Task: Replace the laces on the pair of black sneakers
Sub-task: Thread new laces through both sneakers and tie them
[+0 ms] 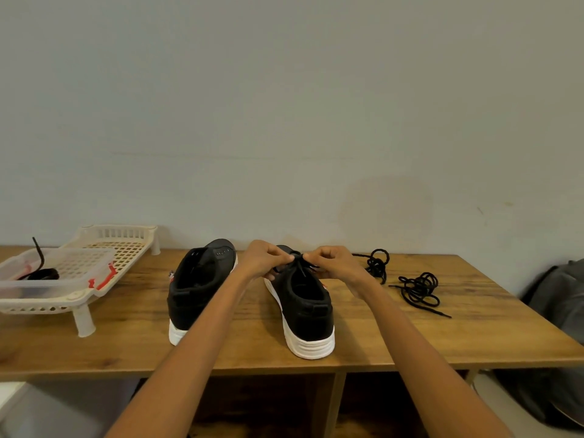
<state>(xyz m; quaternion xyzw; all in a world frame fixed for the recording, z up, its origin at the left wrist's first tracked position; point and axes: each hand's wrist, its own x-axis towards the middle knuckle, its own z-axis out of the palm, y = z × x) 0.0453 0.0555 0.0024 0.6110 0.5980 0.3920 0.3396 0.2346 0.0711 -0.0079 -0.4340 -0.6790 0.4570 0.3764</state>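
Two black sneakers with white soles stand heel-toward-me on the wooden table (410,343). The left sneaker (197,289) has bare eyelets and no lace. Over the right sneaker (305,308), my left hand (264,259) and my right hand (333,263) each pinch a part of the black lace (300,263) at its tongue. Two loose black laces lie to the right, one bundle (377,263) near the wall and one bundle (420,290) closer to me.
A cream slotted rack (126,245) on legs stands at the left with a clear plastic box (57,276) on it, which holds a black lace (41,273). A grey bag (559,298) sits past the table's right end. The wall is close behind.
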